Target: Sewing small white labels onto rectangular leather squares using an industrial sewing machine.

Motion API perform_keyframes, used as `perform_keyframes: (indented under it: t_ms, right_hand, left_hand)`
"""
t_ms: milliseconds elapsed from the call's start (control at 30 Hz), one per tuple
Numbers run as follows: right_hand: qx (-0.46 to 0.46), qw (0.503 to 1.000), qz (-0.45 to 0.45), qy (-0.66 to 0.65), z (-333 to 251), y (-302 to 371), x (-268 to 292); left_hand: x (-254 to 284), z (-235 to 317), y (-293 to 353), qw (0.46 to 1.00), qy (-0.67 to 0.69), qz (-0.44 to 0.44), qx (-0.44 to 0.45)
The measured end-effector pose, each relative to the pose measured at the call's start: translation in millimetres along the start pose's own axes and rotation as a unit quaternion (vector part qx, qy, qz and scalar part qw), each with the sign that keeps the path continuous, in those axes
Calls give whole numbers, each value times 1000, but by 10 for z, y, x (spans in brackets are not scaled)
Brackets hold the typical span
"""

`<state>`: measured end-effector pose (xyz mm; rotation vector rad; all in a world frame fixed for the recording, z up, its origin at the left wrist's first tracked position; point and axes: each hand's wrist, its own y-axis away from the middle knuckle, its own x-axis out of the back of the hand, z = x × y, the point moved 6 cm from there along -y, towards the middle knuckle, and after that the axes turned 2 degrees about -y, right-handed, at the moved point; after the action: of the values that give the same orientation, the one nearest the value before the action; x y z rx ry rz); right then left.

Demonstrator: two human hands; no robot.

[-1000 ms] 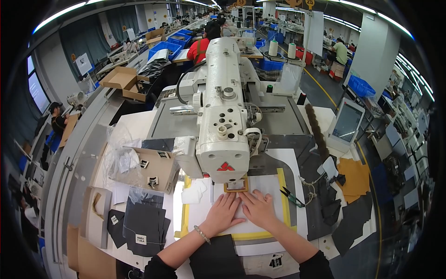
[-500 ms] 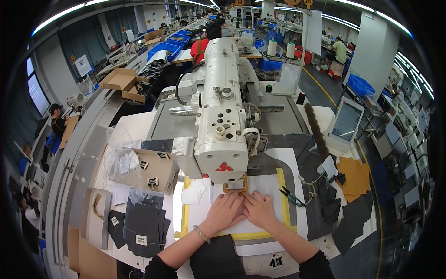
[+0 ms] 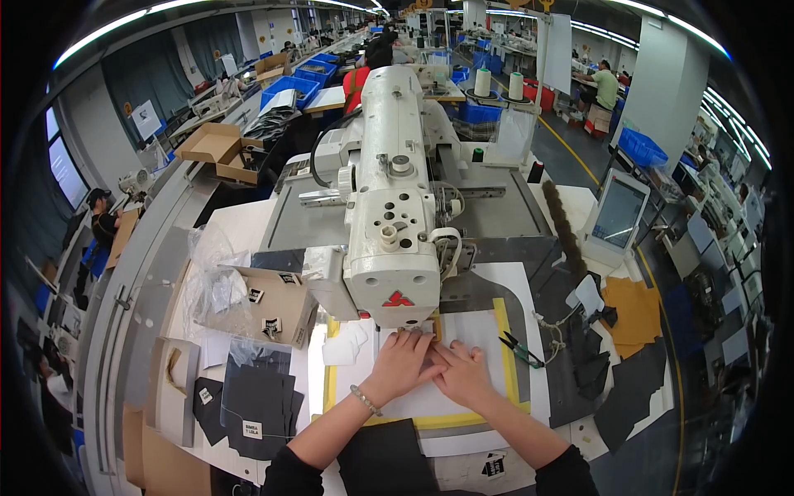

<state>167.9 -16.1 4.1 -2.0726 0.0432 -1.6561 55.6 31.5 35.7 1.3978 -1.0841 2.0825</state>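
In front of me stands a white industrial sewing machine (image 3: pixel 392 277), its head over a white sheet (image 3: pixel 413 407) edged with yellow tape (image 3: pixel 451 420). My left hand (image 3: pixel 400 364) lies palm down just under the machine head, fingers stretched forward over the small clamp there and hiding most of it. Close beside it, my right hand (image 3: pixel 460 374) rests on the sheet, fingers extended toward the clamp's right side. Both are open; anything under the fingertips is hidden. White paper pieces (image 3: pixel 344 344) lie left of the hands. A black fabric piece (image 3: pixel 385 459) lies nearest me.
Black-and-green thread snips (image 3: pixel 523 350) lie to the right. A cardboard box (image 3: pixel 277 310) with labels and black pieces (image 3: pixel 258 405) are on the left. Orange fabric (image 3: pixel 630 307) and a screen (image 3: pixel 616 217) sit at the right. Thread cones (image 3: pixel 483 83) stand behind the machine.
My left hand has shifted slightly forward, its fingertips now over the clamp under the machine head. My right hand has barely moved.
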Motion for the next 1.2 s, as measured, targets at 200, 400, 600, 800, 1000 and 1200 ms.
perform_keyframes:
  t_ms: [200,400,600,800,1000,1200]
  right_hand:
    - [16,1000,11,13,-30,13,12]
    - [-29,992,-41,-114,-37,210,208]
    - [20,973,-167,-160,-525,784,422]
    - [18,975,-152,-161,-829,980,457]
    - [2,965,-158,-210,-921,1052,465]
    - [7,957,-154,-248,-968,1056,512]
  left_hand:
    - [-24,-66,-50,992,33,-102,65]
    - [272,138,345,1000,18,8,-21]
    - [443,285,1103,975,170,-136,51]
    - [501,387,1350,979,179,-43,86]
    - [485,408,1366,971,190,-47,141]
    - [473,416,1349,970,202,-33,133]
